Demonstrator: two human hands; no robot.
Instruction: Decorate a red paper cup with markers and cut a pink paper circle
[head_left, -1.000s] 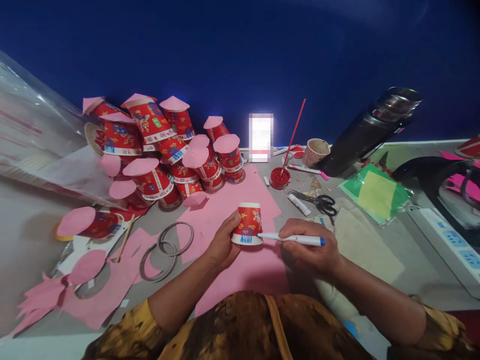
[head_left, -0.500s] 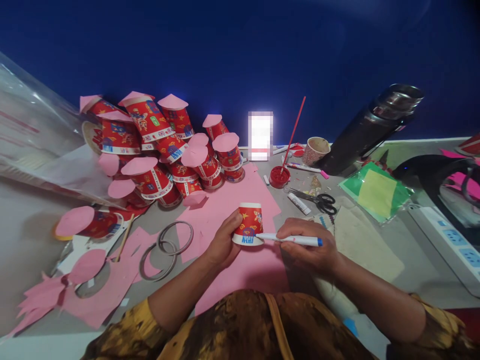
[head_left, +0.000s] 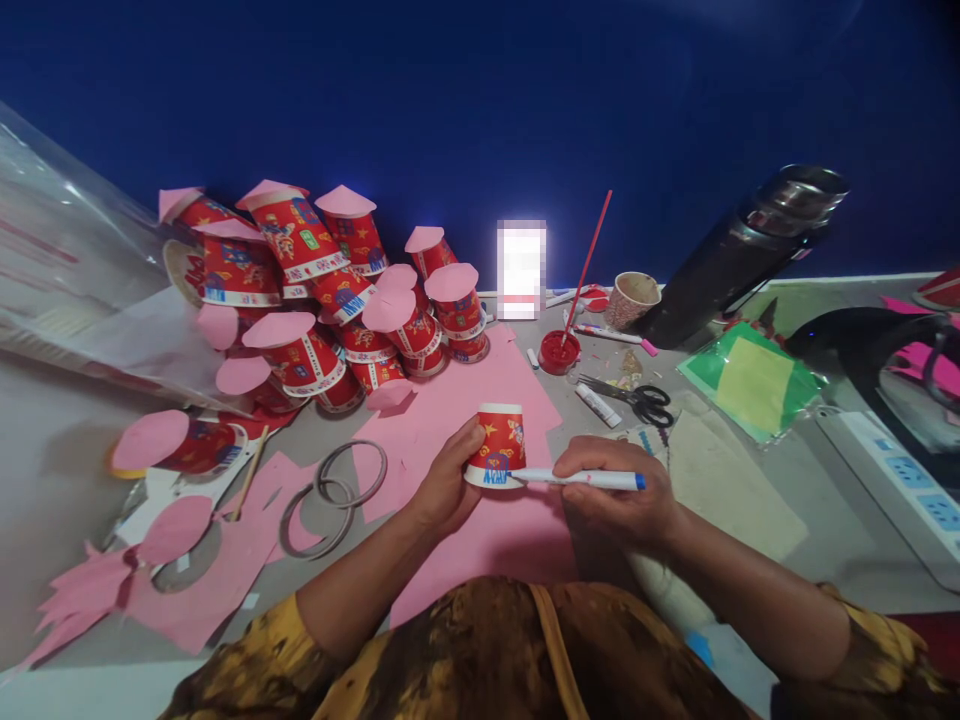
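Over pink paper [head_left: 517, 540]: left grip [head_left: 448, 478] clamped on cup [head_left: 498, 436], far side hidden; right grip [head_left: 628, 500] clamped round marker [head_left: 541, 476].

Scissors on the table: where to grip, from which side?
I'd take the scissors by the black handle loops, from above on the right. They lie with the loops to the right and the blades pointing left, with a white tube close beside the blades. The right hand looks nearest, but it holds the marker.
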